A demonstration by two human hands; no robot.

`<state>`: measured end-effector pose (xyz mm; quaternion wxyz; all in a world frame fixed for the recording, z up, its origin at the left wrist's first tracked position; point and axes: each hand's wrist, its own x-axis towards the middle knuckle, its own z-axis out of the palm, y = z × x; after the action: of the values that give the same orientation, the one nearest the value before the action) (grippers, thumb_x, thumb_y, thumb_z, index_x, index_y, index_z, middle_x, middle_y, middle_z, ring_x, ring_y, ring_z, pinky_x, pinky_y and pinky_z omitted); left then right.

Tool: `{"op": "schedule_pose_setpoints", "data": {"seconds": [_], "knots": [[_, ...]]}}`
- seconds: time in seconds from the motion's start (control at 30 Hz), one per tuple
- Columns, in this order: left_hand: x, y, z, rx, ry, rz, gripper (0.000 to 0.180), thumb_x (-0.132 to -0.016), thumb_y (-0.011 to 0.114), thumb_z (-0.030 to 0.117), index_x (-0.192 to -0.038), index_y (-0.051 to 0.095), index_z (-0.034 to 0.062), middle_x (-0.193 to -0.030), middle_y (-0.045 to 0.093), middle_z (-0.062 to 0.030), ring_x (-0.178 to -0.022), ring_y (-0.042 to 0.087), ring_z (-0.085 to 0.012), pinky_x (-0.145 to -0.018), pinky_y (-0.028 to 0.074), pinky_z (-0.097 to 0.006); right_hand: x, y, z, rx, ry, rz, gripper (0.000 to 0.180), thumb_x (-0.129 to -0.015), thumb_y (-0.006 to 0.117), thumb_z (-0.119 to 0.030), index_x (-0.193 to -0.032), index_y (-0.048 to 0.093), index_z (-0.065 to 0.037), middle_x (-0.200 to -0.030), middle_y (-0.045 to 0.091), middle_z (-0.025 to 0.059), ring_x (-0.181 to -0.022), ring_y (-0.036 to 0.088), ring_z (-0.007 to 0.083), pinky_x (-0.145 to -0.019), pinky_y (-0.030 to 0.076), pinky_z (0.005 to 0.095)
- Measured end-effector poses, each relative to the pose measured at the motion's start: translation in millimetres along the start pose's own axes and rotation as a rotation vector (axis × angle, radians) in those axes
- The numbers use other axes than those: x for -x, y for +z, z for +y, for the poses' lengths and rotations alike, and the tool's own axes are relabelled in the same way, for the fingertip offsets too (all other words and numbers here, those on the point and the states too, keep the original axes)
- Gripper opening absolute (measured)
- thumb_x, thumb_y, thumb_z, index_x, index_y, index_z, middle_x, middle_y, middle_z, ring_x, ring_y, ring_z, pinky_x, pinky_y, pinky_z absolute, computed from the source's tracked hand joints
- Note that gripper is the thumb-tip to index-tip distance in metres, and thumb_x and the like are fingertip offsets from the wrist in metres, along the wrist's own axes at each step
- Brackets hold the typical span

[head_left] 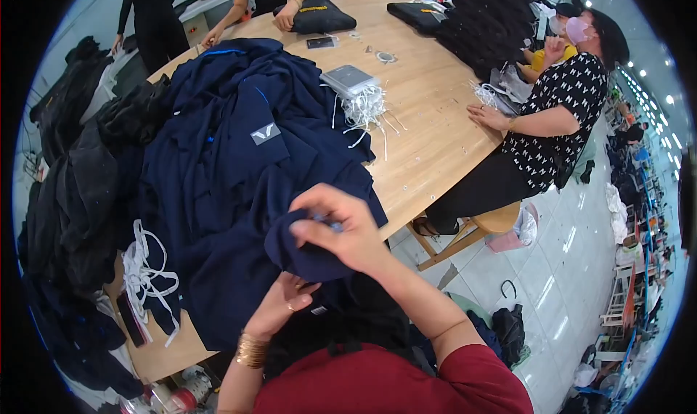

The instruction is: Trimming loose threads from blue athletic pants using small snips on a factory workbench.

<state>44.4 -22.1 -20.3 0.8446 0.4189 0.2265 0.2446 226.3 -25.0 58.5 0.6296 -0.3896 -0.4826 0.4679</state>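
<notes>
A navy blue garment (239,174) lies heaped over the near end of a long wooden table (428,116). My right hand (341,229) is raised above it, fingers pinched on a bunched fold of the navy fabric (298,258), with a small blue object at the fingertips. Below it, my left hand (287,298) reaches up under the same fold and touches the cloth. A gold bangle sits on my left wrist. What the left fingers grip is partly hidden by the fabric.
White drawstring cords (145,276) lie at the table's near left edge, more cords (363,109) by a grey box (348,80) mid-table. Dark garments pile at the left (80,189). A seated person in a patterned top (559,116) leans on the right edge; others stand at the far end.
</notes>
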Motion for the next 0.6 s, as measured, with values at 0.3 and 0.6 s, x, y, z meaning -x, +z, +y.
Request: {"op": "schedule_pose_setpoints", "data": {"seconds": [0.3,0.6], "knots": [[3,-14,30,0.209,0.110,0.394,0.037,-0.080,0.058,0.006,-0.115,0.051,-0.0005,-0.114,0.056,-0.0118,-0.103,0.056,-0.0225,-0.091,0.045,-0.035,15,-57,37,0.651,0.043,0.328,0.034,-0.075,0.068,-0.011,-0.106,0.056,-0.004,-0.086,0.057,0.0059,-0.082,0.057,0.0168,-0.073,0.043,0.0273],[54,1,98,0.348,0.594,0.278,0.044,-0.091,0.044,0.036,-0.113,0.051,-0.0019,-0.117,0.056,-0.0144,-0.106,0.053,-0.0276,-0.095,0.039,-0.037,38,-140,158,1.121,0.099,0.557,0.051,-0.073,0.061,0.003,-0.121,0.045,0.005,-0.106,0.046,0.0205,-0.098,0.049,0.0332,-0.081,0.044,0.0341]]}}
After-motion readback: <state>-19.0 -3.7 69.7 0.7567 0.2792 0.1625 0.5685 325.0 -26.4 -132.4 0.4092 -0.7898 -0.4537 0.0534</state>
